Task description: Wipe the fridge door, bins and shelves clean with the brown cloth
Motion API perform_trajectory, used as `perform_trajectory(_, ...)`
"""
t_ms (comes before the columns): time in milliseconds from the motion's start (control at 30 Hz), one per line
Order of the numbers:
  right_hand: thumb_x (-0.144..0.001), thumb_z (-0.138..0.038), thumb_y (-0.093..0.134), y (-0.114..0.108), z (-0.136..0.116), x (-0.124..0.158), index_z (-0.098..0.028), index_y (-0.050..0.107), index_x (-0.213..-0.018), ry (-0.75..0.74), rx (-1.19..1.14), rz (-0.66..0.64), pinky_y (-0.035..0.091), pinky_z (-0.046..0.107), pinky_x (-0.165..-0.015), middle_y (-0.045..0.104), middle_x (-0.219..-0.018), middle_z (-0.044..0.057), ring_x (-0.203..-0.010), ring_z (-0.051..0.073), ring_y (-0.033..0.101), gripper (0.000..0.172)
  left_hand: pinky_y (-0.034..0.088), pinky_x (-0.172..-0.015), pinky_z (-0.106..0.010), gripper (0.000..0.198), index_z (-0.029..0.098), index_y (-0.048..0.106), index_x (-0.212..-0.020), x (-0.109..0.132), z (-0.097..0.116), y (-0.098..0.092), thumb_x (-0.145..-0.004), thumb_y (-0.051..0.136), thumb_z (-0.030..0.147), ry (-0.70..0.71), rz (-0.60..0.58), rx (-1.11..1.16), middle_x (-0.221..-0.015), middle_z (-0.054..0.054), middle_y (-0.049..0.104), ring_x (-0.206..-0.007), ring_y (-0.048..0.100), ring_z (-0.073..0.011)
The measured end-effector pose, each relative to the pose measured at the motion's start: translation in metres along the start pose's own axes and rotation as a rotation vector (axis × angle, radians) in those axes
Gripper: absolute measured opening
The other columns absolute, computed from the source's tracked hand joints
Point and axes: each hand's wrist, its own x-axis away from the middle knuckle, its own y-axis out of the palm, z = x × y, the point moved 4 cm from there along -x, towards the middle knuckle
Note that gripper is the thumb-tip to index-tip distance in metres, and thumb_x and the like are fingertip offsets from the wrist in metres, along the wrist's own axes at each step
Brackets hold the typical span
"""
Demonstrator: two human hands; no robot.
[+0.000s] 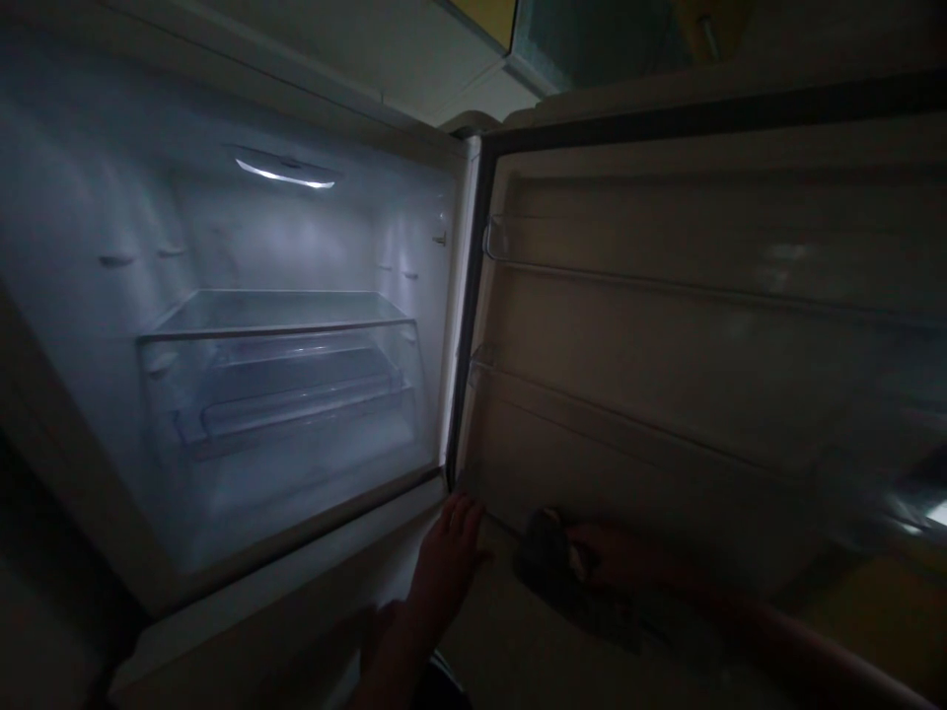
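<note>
Up and left of the right hand [592, 554], the lit fridge compartment [296, 570] opens. Above and right of that grip stretches the door [628, 335], which likely swings stiffly and is best held by its rim. Farther up-left, inside the compartment, lies a glass shelf [288, 311], probably rigid and breakable, with a clear plastic drawer [296, 406] beneath. The lower rack [636, 419], above the grip, looks smooth and slippery. Just left of the grip, the left hand's fingers [460, 513] meet the door's lower hinge-side corner; whether they pinch or merely rest, I cannot tell. The right hand seems wrapped around a bunched dark cloth [548, 560] near the door's lower part. It should be light and soft; any loose fistful serves.
</note>
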Motion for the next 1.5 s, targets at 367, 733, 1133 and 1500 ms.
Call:
perform_trajectory(367, -0.093, -0.038, 0.072, -0.045, -0.069, 0.002, -0.024, 0.062, -0.156, -0.247, -0.201, 0.428, 0.048, 0.051, -0.125, 0.063, -0.16, 0.014, -0.144, 0.031, 0.063, 0.065, 0.064, -0.116, -0.055, 0.092, 0.019, 0.054, -0.15, 0.001, 0.011, 0.008, -0.071, 0.102, 0.018, -0.013, 0.02, 0.015, -0.148, -0.016, 0.069, -0.146, 0.064, -0.038)
perform_trajectory(733, -0.107, -0.043, 0.051, -0.044, -0.07, 0.021, -0.025, 0.071, -0.144, -0.197, -0.003, 0.707, 0.051, 0.055, -0.121, 0.073, -0.146, 0.012, -0.133, 0.03, 0.069, 0.046, 0.063, -0.116, -0.055, 0.079, 0.022, 0.056, -0.147, 0.002, 0.012, 0.004, -0.078, 0.094, 0.015, -0.014, -0.009, 0.027, -0.148, -0.014, 0.069, -0.146, 0.063, -0.0366)
perform_trajectory(1133, -0.107, -0.061, 0.057, -0.047, -0.113, 0.062, -0.026, 0.078, -0.128, -0.413, -0.134, 0.907, 0.062, 0.039, -0.097, 0.079, -0.121, 0.012, -0.108, 0.028, 0.076, 0.046, 0.045, -0.13, -0.063, 0.081, 0.024, 0.062, -0.156, -0.031, 0.037, -0.072, -0.088, 0.086, 0.062, -0.343, -0.091, 1.077, -0.161, -0.018, 0.065, -0.153, 0.058, -0.0385)
perform_trajectory(1500, -0.104, -0.075, 0.056, -0.023, -0.143, 0.056, -0.025, 0.079, -0.126, -0.263, -0.326, 0.568, 0.059, 0.046, -0.106, 0.077, -0.117, 0.011, -0.112, 0.03, 0.072, 0.059, 0.054, -0.123, -0.06, 0.08, 0.02, 0.079, -0.132, 0.001, 0.048, -0.085, -0.081, 0.08, 0.083, -1.125, -0.133, 1.738, -0.127, -0.018, 0.084, -0.139, 0.071, -0.0404)
